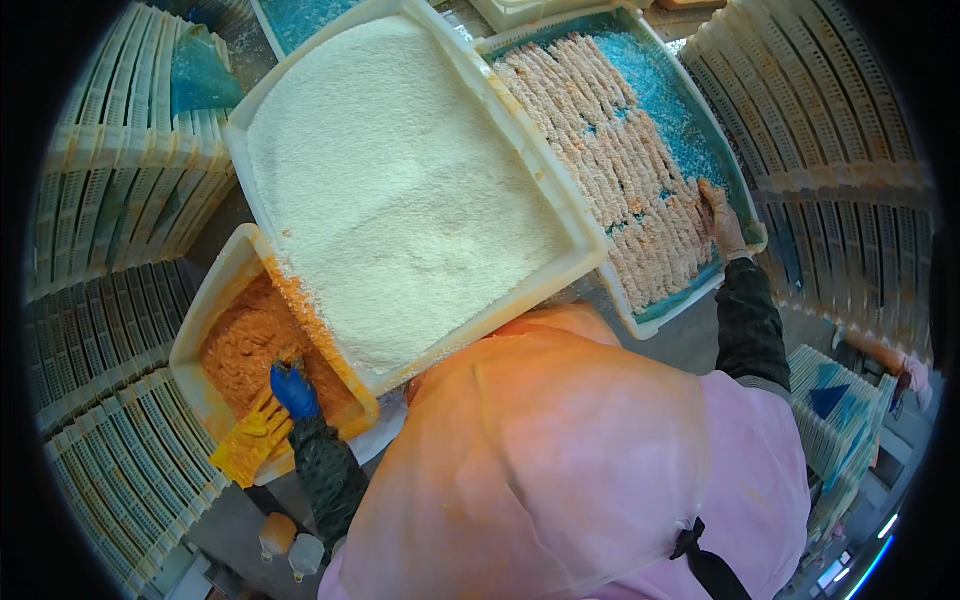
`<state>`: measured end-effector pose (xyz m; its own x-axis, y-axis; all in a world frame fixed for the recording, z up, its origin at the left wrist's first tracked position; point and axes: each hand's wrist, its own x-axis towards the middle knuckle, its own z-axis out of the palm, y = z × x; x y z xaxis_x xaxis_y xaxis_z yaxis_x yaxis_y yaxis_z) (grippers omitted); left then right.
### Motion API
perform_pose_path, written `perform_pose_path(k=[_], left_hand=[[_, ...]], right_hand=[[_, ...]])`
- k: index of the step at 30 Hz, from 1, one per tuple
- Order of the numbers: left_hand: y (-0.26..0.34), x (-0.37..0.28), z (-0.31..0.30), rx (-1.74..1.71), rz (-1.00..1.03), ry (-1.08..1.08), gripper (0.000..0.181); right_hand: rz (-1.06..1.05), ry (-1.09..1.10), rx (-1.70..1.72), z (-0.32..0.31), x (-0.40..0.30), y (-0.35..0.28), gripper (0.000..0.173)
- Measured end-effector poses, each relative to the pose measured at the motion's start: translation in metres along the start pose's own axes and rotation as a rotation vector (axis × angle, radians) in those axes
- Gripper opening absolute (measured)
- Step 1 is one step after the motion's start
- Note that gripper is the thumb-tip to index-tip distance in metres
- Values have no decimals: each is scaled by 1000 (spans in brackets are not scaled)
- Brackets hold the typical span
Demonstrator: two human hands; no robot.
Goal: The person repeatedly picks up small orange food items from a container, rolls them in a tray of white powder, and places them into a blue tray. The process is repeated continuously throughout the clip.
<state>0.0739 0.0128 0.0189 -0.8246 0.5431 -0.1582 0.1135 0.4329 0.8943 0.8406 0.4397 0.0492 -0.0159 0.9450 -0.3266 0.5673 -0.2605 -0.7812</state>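
My left hand [295, 391], in a blue glove, is over the orange, wet, battered meat [244, 341] inside a white plastic tub [196, 319]. Its fingertips are smeared, and whether they hold a piece is unclear. Beside that wrist, a yellow rubber glove [251, 441] hangs over the tub's near rim. At the far right, my right hand [724, 220], in a pale, stained glove, touches the end of the rows of crumb-coated strips [600, 142]. These lie on the blue-lined tray [667, 90]. The right fingers are partly hidden against the strips.
A large white bin of pale breadcrumbs [405, 172] stands between tub and tray, its corner overlapping the tub. Stacked plastic trays [127, 195] rise at left, with more tray stacks [817, 97] at right. Another person's arm [874, 349] shows at the far right.
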Motion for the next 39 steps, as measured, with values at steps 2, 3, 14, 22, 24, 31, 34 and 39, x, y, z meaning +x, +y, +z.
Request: perform_pose_path(k=[2, 3, 14, 22, 24, 31, 34, 39], left_hand=[[-27, 8, -1, 66, 14, -19, 15], [-17, 9, 11, 155, 14, -15, 15], [28, -3, 46, -25, 149, 111, 26], [29, -3, 51, -117, 149, 109, 30], [36, -7, 55, -120, 150, 122, 31], [27, -5, 55, 86, 159, 96, 29], [10, -4, 53, 491, 23, 68, 29], [44, -12, 53, 761, 46, -32, 27]], right_hand=[[51, -148, 156, -20, 7, 36, 64], [70, -210, 231, -29, 9, 49, 67], [136, 197, -371, -32, -49, 39, 68], [37, 37, -70, -13, -15, 46, 64], [-19, -2, -3, -8, -7, 22, 64], [-16, 3, -233, 18, 25, -45, 72], [-432, -7, -20, 75, 5, -169, 62], [-629, -782, 121, 231, -17, -317, 61]])
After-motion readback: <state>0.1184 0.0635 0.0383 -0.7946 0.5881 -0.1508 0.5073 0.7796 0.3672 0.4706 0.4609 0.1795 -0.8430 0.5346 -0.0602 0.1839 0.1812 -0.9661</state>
